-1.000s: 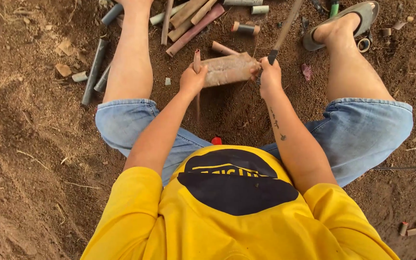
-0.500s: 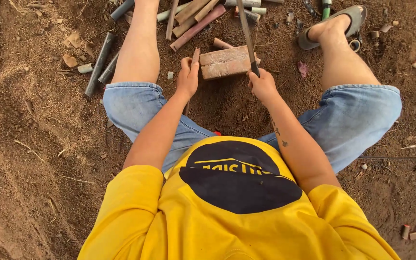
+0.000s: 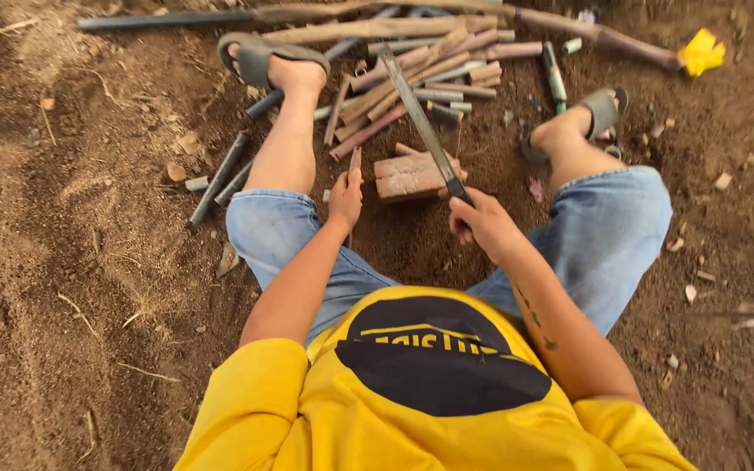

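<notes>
Wooden block (image 3: 409, 176) on dirt, left hand (image 3: 346, 194) gripping thin stick (image 3: 355, 162), right hand (image 3: 480, 222) clenching long blade (image 3: 425, 126)

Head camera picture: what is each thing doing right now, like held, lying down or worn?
left hand: holds a thin stick upright
right hand: grips a long blade, raised
wood block: lying on dirt
bamboo pieces: piled on ground
sandals: worn on feet

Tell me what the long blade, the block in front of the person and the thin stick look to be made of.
Long blade: dark, dull metal, likely steel; flat and grey. Block: rough, unfinished wood, going by its reddish-brown grain lines. Thin stick in the left hand: probably split bamboo or wood.
</notes>
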